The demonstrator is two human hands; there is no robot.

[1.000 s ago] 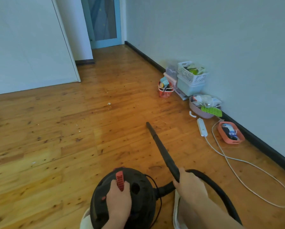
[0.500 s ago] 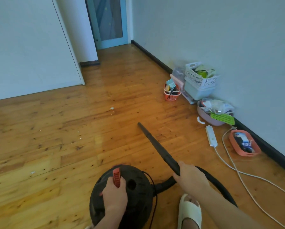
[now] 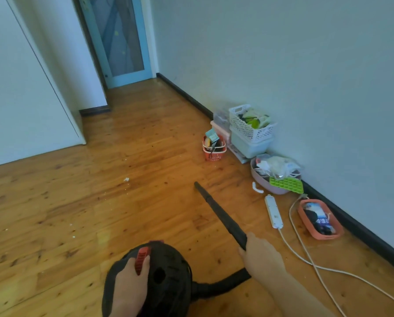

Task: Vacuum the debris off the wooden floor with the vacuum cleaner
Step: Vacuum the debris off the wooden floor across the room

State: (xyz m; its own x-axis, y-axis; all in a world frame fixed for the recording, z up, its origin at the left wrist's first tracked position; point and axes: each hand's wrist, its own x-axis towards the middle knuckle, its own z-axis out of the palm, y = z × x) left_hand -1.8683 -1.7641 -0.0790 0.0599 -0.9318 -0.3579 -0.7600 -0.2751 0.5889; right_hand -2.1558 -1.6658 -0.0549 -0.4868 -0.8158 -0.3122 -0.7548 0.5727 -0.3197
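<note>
1. Left hand grips the black canister vacuum cleaner at its red handle. The hands are apart.
2. Right hand is wrapped round the tapered nozzle tube, whose tip points to 11 o'clock.
3. Debris: a white scrap lies on the wooden floor at 10 o'clock from the tip, well apart.
4. Recommended: lower the tip to the boards and sweep left slowly. Keep the hose off the white cable at 3 o'clock.

A home room: wooden floor, storage baskets, door.

Soft daylight, glare on the wooden floor, wide-angle edge distortion.
</note>
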